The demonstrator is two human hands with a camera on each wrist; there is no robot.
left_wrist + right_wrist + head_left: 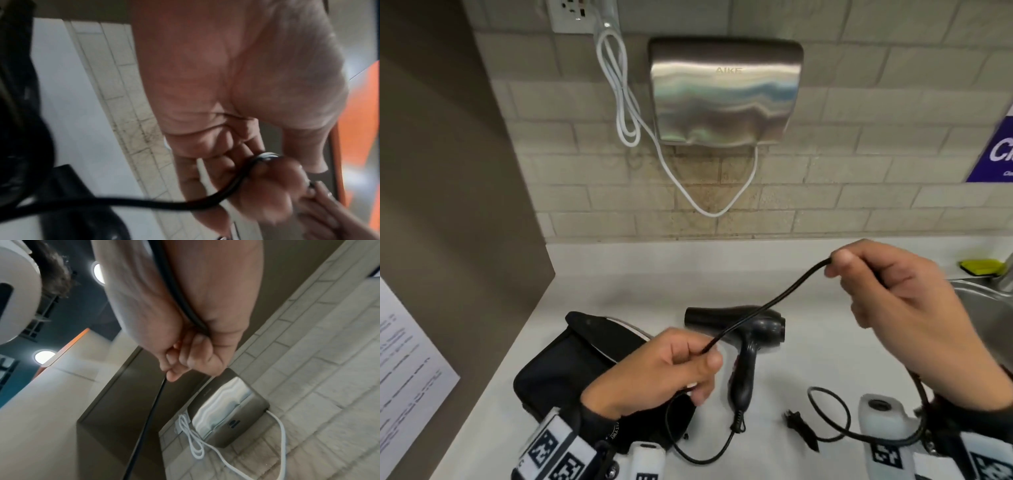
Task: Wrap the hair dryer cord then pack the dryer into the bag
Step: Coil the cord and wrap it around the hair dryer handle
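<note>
1. The small black plastic hair dryer (748, 337) lies on its side on the white countertop (619, 284), between the two hands. Its barrel runs left to right with the nozzle pointing left, and its handle points toward the person.
2. The thin black rubber cord (767, 303) leaves the handle's end, curves into the left hand (654, 370), then rises in a taut diagonal to the right hand (907, 291), which is held higher. Past the right hand it loops down over the counter, and its black two-pin plug (799, 428) lies just right of the handle.
3. The left hand's fingers curl round the cord; the right hand pinches it between thumb and forefinger.
4. The soft black fabric bag (571, 363) lies left of the dryer, partly under the left wrist.
5. Only the head view shows the dryer. The right wrist view shows the cord (179, 293) running along the palm, and the steel wall-mounted hand dryer (228, 407) from below. The left wrist view is blurred, showing the cord (236, 186) crossing the fingers.
</note>
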